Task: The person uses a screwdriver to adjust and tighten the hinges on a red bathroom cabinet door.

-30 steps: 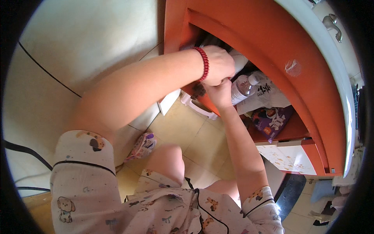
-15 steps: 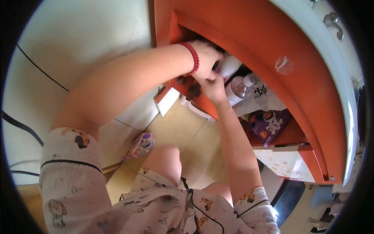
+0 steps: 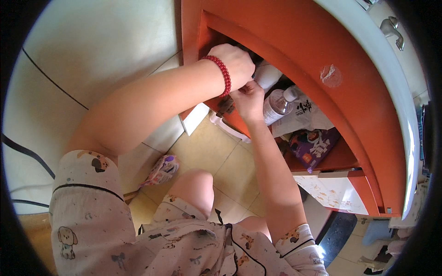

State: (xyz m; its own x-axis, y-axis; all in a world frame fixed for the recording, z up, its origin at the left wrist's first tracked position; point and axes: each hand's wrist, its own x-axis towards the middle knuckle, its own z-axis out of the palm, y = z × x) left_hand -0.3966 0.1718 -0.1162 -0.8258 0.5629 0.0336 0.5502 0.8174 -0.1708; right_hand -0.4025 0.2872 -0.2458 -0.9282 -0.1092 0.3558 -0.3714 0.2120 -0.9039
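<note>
Both of my hands are together inside the opening of an orange cabinet (image 3: pixel 271 34). My left hand (image 3: pixel 233 64), with a red beaded bracelet (image 3: pixel 224 73) at its wrist, has its back turned up and its fingers curled down out of sight. Just below it my right hand (image 3: pixel 250 100) is closed, its fingertips meeting the left hand. A small dark bit shows between them, too hidden to name. Right beside the hands is a white rounded container (image 3: pixel 267 76). A clear plastic bottle (image 3: pixel 278 105) with a white cap leans next to my right wrist.
A white plastic bag (image 3: pixel 301 115) and a purple package (image 3: pixel 315 146) lie farther right in the cabinet. Its white patterned door (image 3: pixel 334 191) hangs open at lower right. A pale basin rim (image 3: pixel 391 83) curves above. On the floor sits a colourful package (image 3: pixel 161 170).
My left hand has drawn slightly left and its wrist has turned, showing more of its back. The right hand stays close below it, shifted slightly left. The view has moved a little.
</note>
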